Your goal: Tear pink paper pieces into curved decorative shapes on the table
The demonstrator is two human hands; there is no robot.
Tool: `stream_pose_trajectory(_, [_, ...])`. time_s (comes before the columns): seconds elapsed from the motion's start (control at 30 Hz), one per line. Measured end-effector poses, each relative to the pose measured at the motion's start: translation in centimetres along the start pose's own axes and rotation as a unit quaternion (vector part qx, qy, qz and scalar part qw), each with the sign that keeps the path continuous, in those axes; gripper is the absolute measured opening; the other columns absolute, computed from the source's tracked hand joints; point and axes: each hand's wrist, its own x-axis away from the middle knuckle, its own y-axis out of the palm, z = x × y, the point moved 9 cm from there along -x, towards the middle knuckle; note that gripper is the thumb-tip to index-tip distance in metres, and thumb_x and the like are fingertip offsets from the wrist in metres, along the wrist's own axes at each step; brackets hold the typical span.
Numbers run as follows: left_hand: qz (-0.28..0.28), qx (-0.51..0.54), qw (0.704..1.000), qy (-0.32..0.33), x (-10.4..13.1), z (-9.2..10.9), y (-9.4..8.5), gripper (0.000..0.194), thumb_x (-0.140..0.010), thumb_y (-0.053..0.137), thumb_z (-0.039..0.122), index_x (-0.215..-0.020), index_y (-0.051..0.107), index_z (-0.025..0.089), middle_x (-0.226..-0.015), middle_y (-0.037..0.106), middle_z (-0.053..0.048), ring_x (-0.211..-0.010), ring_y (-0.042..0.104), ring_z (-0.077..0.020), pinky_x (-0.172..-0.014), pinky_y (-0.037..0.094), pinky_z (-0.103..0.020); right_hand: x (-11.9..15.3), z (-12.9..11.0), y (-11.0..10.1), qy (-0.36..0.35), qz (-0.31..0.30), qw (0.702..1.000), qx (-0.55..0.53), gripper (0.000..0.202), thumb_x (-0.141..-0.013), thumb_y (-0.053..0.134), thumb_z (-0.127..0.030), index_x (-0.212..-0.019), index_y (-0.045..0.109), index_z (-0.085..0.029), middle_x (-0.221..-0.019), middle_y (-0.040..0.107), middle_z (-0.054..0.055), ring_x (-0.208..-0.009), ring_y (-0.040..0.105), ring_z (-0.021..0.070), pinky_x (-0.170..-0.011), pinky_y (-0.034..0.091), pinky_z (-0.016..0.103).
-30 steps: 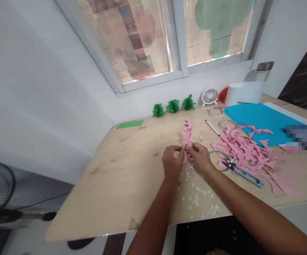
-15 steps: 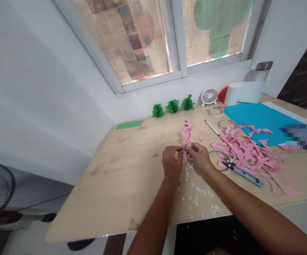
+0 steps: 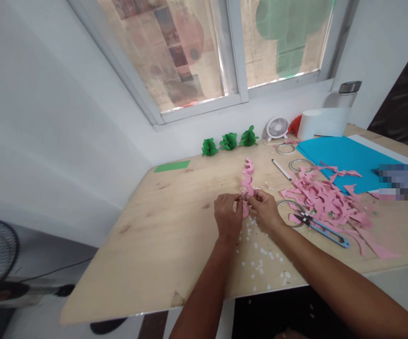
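A wavy pink paper strip [image 3: 248, 179] runs up the table between my hands, its scalloped far end lying beyond my fingers and a short piece showing below them. My left hand [image 3: 228, 213] pinches it from the left with thumb and forefinger. From the right, my right hand [image 3: 264, 207] pinches the same part, and the two sets of fingertips nearly meet. The exact spot under the fingertips is hidden. Just right of my right hand lie thread snips [image 3: 325, 230] with a blue handle, beside a tape ring [image 3: 292, 207].
Pink paper scraps [image 3: 331, 200] are heaped at the right, near blue paper sheets [image 3: 345, 153]. A white pen [image 3: 281, 169] lies behind them. Green paper flowers [image 3: 228, 141] and a small white fan [image 3: 277, 128] stand along the wall. White bits [image 3: 260, 266] litter the table's front.
Both hands keep their pinch on the pink paper strip, with only very slight finger movement. The whole view has shifted a little.
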Motion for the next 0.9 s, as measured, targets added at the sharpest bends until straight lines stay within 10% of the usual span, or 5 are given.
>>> stream_pose_trajectory(0.9, [-0.036,0.015,0.999,-0.024,-0.05,-0.51,0.49,0.006,-0.072,0.057,0.012,-0.071,0.059,0.018,-0.07,0.063,-0.002,-0.078,0.056,-0.0187,-0.076,0.04,-0.033,-0.04,0.34,0.04,0.016,0.005,1.0,-0.013,0.031,-0.061,0.07,-0.044,-0.061,0.055,-0.017,-0.05,0.048,-0.005,-0.045,0.039,0.0079,-0.044,0.028,0.022])
